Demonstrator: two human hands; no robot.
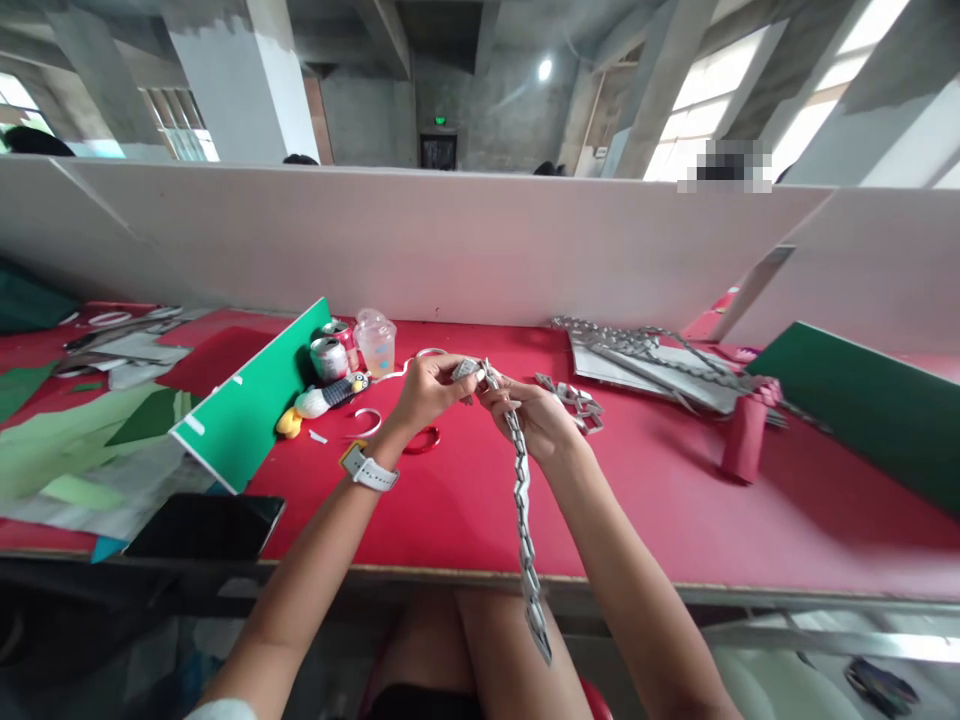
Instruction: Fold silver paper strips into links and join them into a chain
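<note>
Taking the long green board [251,398] as my landmark, I see both hands well to its right above the red table [465,510]: the left hand [433,392] pinches folded pieces at the top end of a grey-and-white folded chain [521,480], and the right hand [536,412] grips that same chain, which hangs past the table's front edge. Just right of the board I can make out two cans [330,357] and a clear plastic cup [375,343].
</note>
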